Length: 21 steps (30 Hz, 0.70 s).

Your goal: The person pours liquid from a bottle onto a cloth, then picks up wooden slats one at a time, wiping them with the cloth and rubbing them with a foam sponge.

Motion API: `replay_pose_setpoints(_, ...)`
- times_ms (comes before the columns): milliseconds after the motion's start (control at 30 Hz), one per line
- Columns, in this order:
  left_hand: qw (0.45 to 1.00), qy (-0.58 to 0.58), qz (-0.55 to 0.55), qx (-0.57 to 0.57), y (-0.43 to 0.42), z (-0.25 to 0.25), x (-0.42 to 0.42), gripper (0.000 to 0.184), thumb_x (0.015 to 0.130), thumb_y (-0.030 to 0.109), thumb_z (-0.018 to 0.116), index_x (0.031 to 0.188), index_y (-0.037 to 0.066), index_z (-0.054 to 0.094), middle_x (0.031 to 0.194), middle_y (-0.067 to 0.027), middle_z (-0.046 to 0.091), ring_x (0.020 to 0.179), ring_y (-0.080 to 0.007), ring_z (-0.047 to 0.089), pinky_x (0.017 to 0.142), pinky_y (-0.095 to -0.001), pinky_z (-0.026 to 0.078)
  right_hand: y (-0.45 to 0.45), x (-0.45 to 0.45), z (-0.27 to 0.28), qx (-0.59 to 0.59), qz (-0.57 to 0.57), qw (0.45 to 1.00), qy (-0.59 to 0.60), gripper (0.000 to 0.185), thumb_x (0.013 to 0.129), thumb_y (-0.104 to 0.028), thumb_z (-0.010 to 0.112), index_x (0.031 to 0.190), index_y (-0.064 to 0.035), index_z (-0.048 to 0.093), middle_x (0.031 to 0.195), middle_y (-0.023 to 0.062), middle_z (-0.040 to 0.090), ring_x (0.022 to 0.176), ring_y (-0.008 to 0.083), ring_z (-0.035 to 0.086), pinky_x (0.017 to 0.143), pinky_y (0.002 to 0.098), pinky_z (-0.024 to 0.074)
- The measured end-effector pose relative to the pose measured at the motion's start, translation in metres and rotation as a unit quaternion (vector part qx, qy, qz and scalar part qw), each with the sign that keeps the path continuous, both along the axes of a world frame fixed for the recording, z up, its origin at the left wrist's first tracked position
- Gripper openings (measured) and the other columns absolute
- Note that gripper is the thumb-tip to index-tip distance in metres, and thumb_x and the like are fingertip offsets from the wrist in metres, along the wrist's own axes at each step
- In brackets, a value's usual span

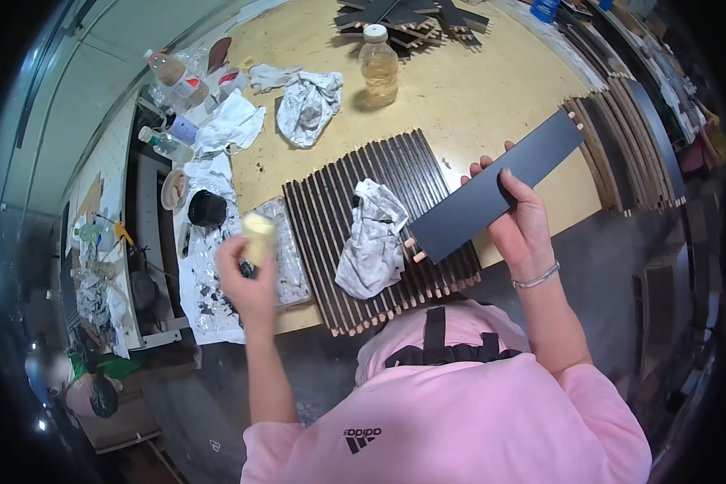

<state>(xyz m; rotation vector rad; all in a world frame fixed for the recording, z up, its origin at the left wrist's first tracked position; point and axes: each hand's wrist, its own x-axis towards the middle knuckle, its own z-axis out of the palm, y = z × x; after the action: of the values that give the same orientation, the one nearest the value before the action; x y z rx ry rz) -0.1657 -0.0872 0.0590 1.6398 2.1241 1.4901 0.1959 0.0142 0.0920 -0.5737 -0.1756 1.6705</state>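
1. I see one yellow table point(492, 97).
2. On it, one row of dark strips point(319, 214); I can't count them surely.
3. One black board point(476, 206), slanted over the row's right edge, gripped by the right hand point(526, 214).
4. One crumpled cloth point(371, 246) on the row.
5. One blurred, yellowish block point(260, 236), pinched in the left hand point(246, 278).
6. Four pegs point(419, 256), two per board end.

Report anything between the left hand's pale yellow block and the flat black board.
Nothing visible bars the yellow block from the board; a crumpled, stained white cloth lies between, apparently low enough to clear.
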Motion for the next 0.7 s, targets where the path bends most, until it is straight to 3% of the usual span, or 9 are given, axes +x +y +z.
replay_pose_setpoints(67, 0.98, 0.118, -0.15, 0.064, -0.007, 0.038, 0.065, 0.04, 0.073, -0.001, 0.075, 0.11, 0.003, 0.058, 0.107, -0.0142, 0.06, 0.098, -0.0307, 0.059, 0.087, -0.039, 0.048, -0.002, 0.003, 0.001, 0.006, -0.021, 1.0, -0.007, 0.045, 0.096, -0.002, 0.056, 0.138, -0.0134, 0.044, 0.116, 0.0174, 0.059, 0.112, 0.0336, 0.058, 0.106, 0.0561, 0.0453)
replay_pose_setpoints(167, 0.951, 0.104, -0.275, 0.093, -0.015, 0.045, 0.123, 0.044, 0.063, 0.005, 0.078, 0.105, 0.005, 0.063, 0.107, -0.0152, 0.06, 0.092, -0.03, 0.058, 0.079, -0.0382, 0.048, -0.003, 0.005, 0.004, 0.016, -0.052, 0.998, -0.011, 0.045, 0.097, -0.003, 0.055, 0.139, -0.0136, 0.043, 0.115, 0.0176, 0.059, 0.111, 0.0336, 0.058, 0.106, 0.0561, 0.0453)
replay_pose_setpoints(700, 0.929, 0.062, -0.362, 0.042, -0.008, 0.043, 0.177, 0.048, 0.058, 0.001, 0.08, 0.103, 0.004, 0.064, 0.099, -0.0133, 0.058, 0.084, -0.0284, 0.058, 0.068, -0.0364, 0.049, -0.009, 0.025, 0.013, 0.008, -0.116, 0.993, 0.004, 0.038, 0.101, -0.006, 0.048, 0.139, -0.0132, 0.042, 0.116, 0.019, 0.059, 0.112, 0.0341, 0.058, 0.106, 0.0572, 0.0446)
